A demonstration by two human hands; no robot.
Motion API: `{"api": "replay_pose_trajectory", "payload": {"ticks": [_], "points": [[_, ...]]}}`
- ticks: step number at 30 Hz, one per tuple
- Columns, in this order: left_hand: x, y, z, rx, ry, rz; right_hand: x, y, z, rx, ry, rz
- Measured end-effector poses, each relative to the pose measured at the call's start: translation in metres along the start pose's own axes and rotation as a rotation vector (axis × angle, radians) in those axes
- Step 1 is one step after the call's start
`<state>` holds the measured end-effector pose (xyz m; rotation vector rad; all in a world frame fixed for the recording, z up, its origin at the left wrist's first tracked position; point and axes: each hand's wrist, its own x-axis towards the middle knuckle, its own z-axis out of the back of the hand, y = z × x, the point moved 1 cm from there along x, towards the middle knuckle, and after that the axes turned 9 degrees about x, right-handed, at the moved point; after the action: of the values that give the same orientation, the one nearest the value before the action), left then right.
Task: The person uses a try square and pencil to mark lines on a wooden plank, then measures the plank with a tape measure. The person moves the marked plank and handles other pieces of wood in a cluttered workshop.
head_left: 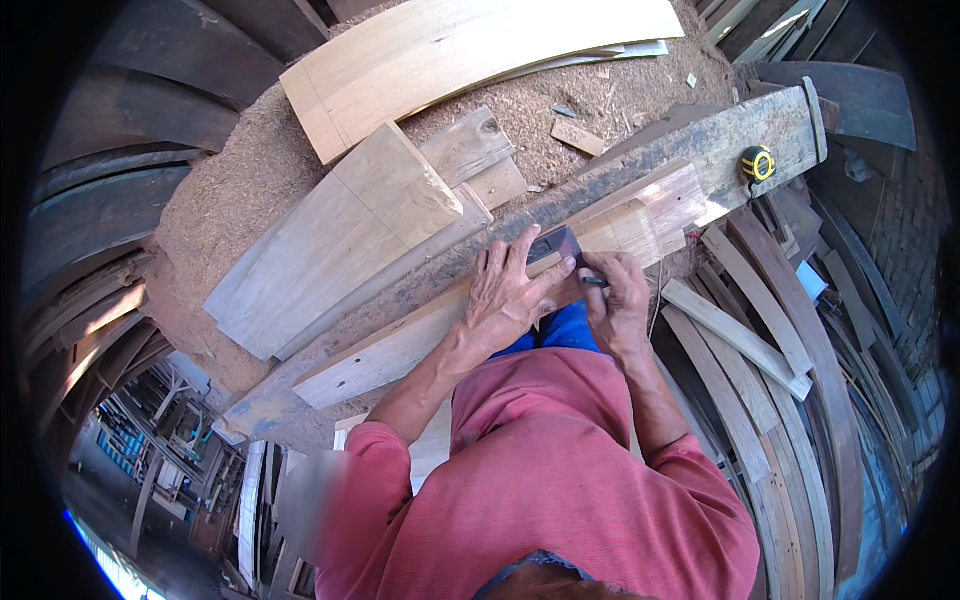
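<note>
My left hand (510,300) presses with spread fingers on a dark, straight-edged square (552,243), holding it against a light wooden plank (385,345). Its exact shape is partly hidden by the fingers. Close beside it, my right hand (618,300) is closed around a short black marker (594,282), its tip near my left index finger. The plank lies slantwise along the near side of a long, worn beam (370,282). Right of my hands, another piece of wood (625,228) rests along the same beam.
A yellow and black tape measure (758,163) sits on the beam's right end. Past the beam, cut boards (345,240) and a wide curved board (480,50) lie on heaped sawdust (220,210). Curved wood strips (790,450) are stacked at right, dark planks (130,110) at left.
</note>
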<state>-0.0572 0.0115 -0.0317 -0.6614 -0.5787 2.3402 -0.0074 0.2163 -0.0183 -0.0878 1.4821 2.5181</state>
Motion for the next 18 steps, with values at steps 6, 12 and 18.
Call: {"api": "replay_pose_trajectory", "payload": {"ticks": [6,12,18], "points": [[0.0,0.001,0.0,0.001,-0.016,-0.018,-0.008,0.01,0.039,-0.008,-0.137,-0.147],[0.002,0.0,0.001,-0.013,-0.034,-0.018,0.002,0.016,0.036,0.123,0.016,0.004],[0.002,-0.001,0.002,0.004,-0.042,-0.02,-0.003,0.015,0.047,0.071,0.117,-0.004]]}}
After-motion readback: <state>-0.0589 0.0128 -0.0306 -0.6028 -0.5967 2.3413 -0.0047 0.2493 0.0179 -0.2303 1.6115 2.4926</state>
